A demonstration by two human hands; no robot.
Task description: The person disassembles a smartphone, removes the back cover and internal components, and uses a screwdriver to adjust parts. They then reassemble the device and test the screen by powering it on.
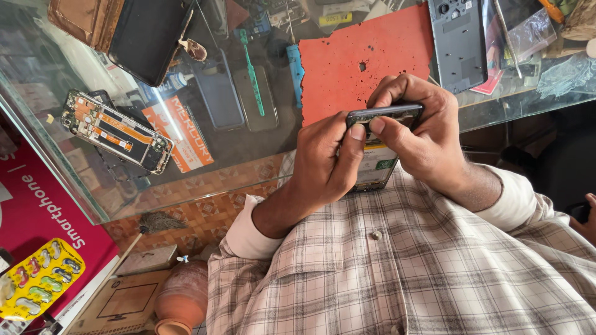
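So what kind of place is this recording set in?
Most likely a phone repair counter. Both hands, left hand and right hand, hold an opened phone over a glass counter. On it lie a stripped phone frame, a detached back cover and a red work mat.

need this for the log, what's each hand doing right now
Left hand: closed on the opened phone, thumb at its top edge.
Right hand: closed on the same phone, gripping its upper end.

A torn red rubber mat (366,56) lies on the glass counter (74,180). A green plastic toothbrush (252,71) rests near it.
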